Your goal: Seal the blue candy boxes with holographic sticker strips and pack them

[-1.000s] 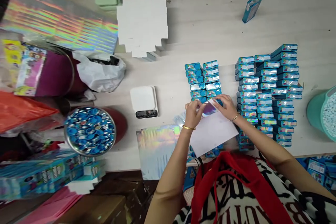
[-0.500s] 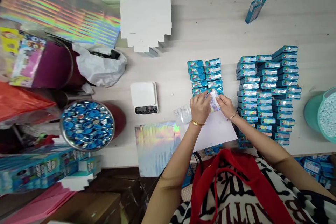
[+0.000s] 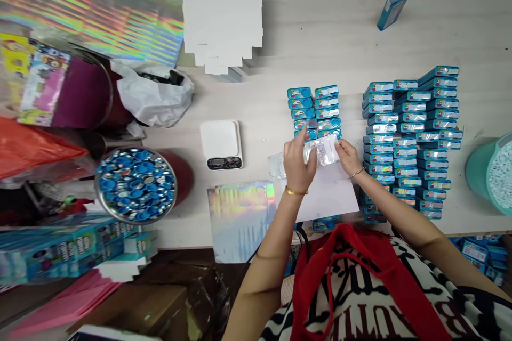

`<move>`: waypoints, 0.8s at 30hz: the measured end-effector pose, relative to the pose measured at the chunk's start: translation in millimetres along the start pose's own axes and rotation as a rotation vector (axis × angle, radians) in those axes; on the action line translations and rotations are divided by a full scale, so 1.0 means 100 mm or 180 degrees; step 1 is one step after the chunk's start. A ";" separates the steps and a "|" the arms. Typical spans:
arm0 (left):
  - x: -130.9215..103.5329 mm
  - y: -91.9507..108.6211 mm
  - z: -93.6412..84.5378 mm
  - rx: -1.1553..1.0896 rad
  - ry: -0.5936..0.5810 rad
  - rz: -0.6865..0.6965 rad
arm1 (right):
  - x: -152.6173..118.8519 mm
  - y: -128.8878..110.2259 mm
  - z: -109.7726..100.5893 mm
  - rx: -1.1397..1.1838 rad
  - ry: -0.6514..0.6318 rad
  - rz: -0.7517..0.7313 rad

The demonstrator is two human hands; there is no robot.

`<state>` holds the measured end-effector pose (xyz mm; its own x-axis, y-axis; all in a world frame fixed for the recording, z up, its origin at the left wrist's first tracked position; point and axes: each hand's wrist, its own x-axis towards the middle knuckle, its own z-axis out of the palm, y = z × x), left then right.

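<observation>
My right hand [image 3: 348, 157] pinches the right end of a small shiny, silvery packet [image 3: 327, 150], held above a white sheet [image 3: 332, 197]. My left hand [image 3: 299, 162] is at the packet's left end with index finger and thumb spread apart; whether it touches the packet I cannot tell. A clear plastic piece [image 3: 276, 165] shows to the left of that hand, partly hidden by it. Just beyond my hands stand two short columns of small blue boxes [image 3: 301, 103].
Rows of blue boxes [image 3: 412, 128] stand at the right, near a teal bucket [image 3: 476, 173]. A white scale [image 3: 221, 141], holographic sheets [image 3: 240, 224] and a pot of blue caps [image 3: 136, 186] are at the left. A white card stack [image 3: 222, 18] stands at the back.
My left hand has opened its fingers and shifted slightly left, away from the packet's middle. More of the packet shows now, and my right hand still grips its end.
</observation>
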<state>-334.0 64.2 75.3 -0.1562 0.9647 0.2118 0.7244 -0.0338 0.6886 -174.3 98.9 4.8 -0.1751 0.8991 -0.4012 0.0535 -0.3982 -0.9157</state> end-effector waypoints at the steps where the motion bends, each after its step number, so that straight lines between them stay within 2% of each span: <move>1: 0.08 -0.05 0.04 0.0239 -0.0213 -0.0029 | -0.03 -0.02 0.02 -0.0001 -0.0052 -0.0022; 4: 0.20 -0.20 0.16 0.0921 -0.0796 -0.0109 | -0.12 -0.07 0.08 -0.0033 -0.0131 -0.0066; 6: 0.18 -0.25 0.22 0.1213 -0.0967 -0.0101 | -0.15 -0.08 0.10 -0.0072 -0.0103 -0.0083; 11: -0.05 -0.32 0.28 0.1347 -0.1005 0.0158 | -0.15 -0.03 0.11 -0.0078 -0.0081 0.0026; 15: -0.21 -0.32 0.24 0.0977 -0.1033 0.0315 | -0.13 0.05 0.11 -0.0132 -0.0122 0.0143; 18: -0.29 -0.25 0.14 0.0351 -0.0676 0.0239 | -0.13 0.14 0.11 -0.0330 0.0009 0.0051; 21: -0.26 -0.15 0.02 -0.0468 -0.0015 -0.0249 | -0.16 0.25 0.12 -0.0609 0.0068 -0.0026; 24: -0.10 -0.11 -0.04 -0.1330 0.0468 -0.0815 | -0.22 0.31 0.15 -0.0908 -0.0041 -0.0051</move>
<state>-343.0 53.5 68.0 -0.4082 0.9098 0.0747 0.3249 0.0683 0.9433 -183.7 63.7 -14.2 -0.1906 0.9018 -0.3879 0.3248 -0.3150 -0.8918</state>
